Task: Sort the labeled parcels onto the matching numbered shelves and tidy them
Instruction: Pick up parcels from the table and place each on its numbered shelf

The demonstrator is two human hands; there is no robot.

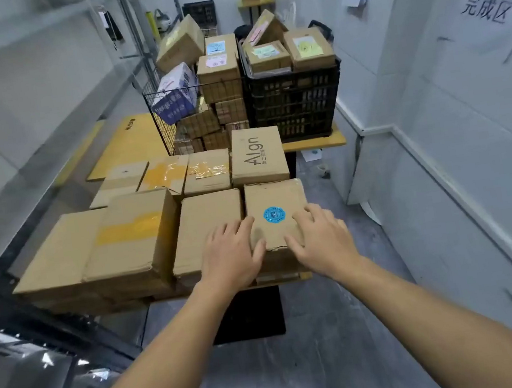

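Observation:
A small cardboard parcel with a round blue sticker [273, 203] lies at the near right corner of a table stacked with brown parcels. My left hand [235, 256] rests on its left edge, fingers spread. My right hand [319, 240] lies on its right side, fingers spread over the top and thumb at the front edge. Both hands press on the parcel; it stays flat on the stack. To its left sits a plain parcel [209, 222], and behind it a parcel printed "Align" [258, 157].
A wire basket [170, 120] and a black crate [296, 103] full of labelled parcels stand at the back of the table. Grey metal shelving [24, 103] runs along the left. A white wall with paper signs [485, 14] is on the right. Grey floor lies below.

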